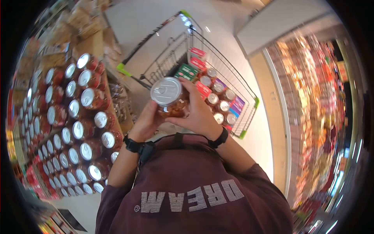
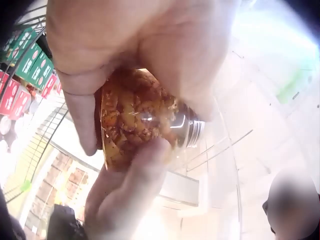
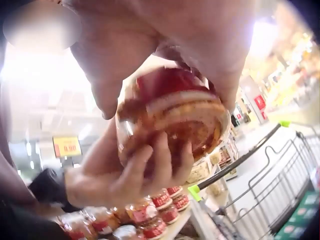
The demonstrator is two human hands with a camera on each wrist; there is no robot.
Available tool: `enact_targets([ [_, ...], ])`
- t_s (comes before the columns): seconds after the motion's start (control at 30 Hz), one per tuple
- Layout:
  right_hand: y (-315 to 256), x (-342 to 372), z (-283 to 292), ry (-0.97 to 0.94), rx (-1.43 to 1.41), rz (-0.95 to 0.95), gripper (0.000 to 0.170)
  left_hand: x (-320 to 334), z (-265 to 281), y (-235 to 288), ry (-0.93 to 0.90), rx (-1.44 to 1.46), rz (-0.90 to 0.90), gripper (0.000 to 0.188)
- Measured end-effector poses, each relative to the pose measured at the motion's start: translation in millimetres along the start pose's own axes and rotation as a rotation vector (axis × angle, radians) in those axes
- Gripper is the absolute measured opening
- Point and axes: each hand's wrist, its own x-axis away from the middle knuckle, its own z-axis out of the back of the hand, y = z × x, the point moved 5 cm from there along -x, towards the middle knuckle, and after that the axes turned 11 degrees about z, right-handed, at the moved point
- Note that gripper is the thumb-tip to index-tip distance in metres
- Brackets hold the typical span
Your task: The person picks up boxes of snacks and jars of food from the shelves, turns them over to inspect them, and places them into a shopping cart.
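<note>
Both hands hold one clear jar with a silver lid (image 1: 166, 91) and reddish-brown chunky contents, in front of the chest. In the head view the left hand (image 1: 145, 120) grips its near left side and the right hand (image 1: 199, 113) its right side. The left wrist view shows the jar (image 2: 135, 117) lying sideways across the picture, between the left hand (image 2: 145, 40) above and the right hand (image 2: 131, 192) below. Seen from the right wrist, the jar's base (image 3: 192, 131) faces the camera, with the left fingers (image 3: 161, 155) curled on it and a red label above.
A wire shopping cart (image 1: 221, 54) with green corners stands ahead, holding red and green boxes (image 1: 186, 72) and several silver-lidded containers (image 1: 224, 105). Rows of similar jars (image 1: 78, 130) fill a display at the left. Packed shelves (image 1: 307, 117) line the right. A yellow price sign (image 3: 67, 147) hangs behind.
</note>
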Motion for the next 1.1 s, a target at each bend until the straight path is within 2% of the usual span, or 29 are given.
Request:
enact_targets([
  [0.03, 5, 8, 5, 0.036, -0.170, -0.078, 0.118, -2, 6, 2, 0.043, -0.100, -0.005, 0.094],
  [0.07, 8, 14, 17, 0.070, -0.159, -0.097, 0.118, -7, 9, 6, 0.084, -0.205, -0.018, 0.094],
  [0.1, 15, 20, 23, 0.015, -0.167, -0.176, 0.117, -14, 6, 6, 0.063, -0.222, 0.009, 0.094],
  [0.13, 23, 26, 29, -0.038, -0.178, -0.255, 0.115, -20, 0, 8, 0.079, -0.413, -0.043, 0.094],
  [0.17, 31, 30, 33, -0.010, -0.025, -0.151, 0.109, -28, -9, 10, 0.093, -0.601, -0.102, 0.095],
  [0.2, 41, 38, 39, 0.016, -0.022, -0.165, 0.109, -36, -19, 5, 0.074, -0.616, -0.086, 0.095],
  [0.27, 58, 49, 47, -0.075, -0.037, -0.196, 0.102, -53, -37, -6, 0.122, -0.798, -0.005, 0.096],
  [0.3, 70, 55, 60, -0.020, -0.076, -0.186, 0.096, -63, -40, -10, 0.108, -0.849, 0.008, 0.091],
  [0.33, 87, 64, 72, -0.004, -0.079, -0.190, 0.096, -72, -46, -13, 0.101, -0.862, 0.016, 0.091],
  [0.4, 136, 96, 99, 0.043, -0.204, -0.427, 0.095, -87, -56, -25, 0.128, -0.497, 0.189, 0.080],
  [0.43, 157, 111, 118, 0.138, -0.170, -0.475, 0.096, -93, -59, -25, 0.185, -0.547, 0.216, 0.069],
  [0.47, 179, 130, 138, 0.228, -0.136, -0.521, 0.096, -101, -57, -29, 0.187, -0.553, 0.224, 0.069],
  [0.53, 238, 183, 173, 0.378, -0.055, -0.742, 0.095, -112, -36, -33, 0.290, -0.726, 0.132, 0.064],
  [0.6, 316, 245, 200, 0.553, 0.054, -0.761, 0.091, -112, -19, -37, 0.330, -0.771, 0.173, 0.063],
  [0.67, 347, 277, 231, 0.653, 0.199, -0.781, 0.089, -107, -6, -40, 0.371, -0.817, 0.213, 0.062],
  [0.73, 402, 314, 248, 0.511, 0.404, -0.916, 0.087, -96, 3, -52, 0.369, -0.870, 0.375, 0.056],
  [0.8, 428, 328, 254, 0.434, 0.514, -1.032, 0.091, -90, 8, -60, 0.398, -0.873, 0.400, 0.054],
  [0.9, 476, 345, 239, 0.348, 0.515, -1.126, 0.092, -83, 10, -68, 0.501, -0.889, 0.416, 0.050],
  [1.0, 520, 359, 209, 0.219, 0.353, -1.275, 0.104, -80, 3, -67, 0.533, -0.931, 0.407, 0.051],
  [1.07, 534, 361, 182, 0.112, 0.486, -1.247, 0.108, -78, -6, -66, 0.575, -0.897, 0.424, 0.051],
  [1.1, 537, 362, 176, 0.053, 0.454, -1.297, 0.107, -75, -8, -65, 0.632, -0.899, 0.427, 0.051],
])
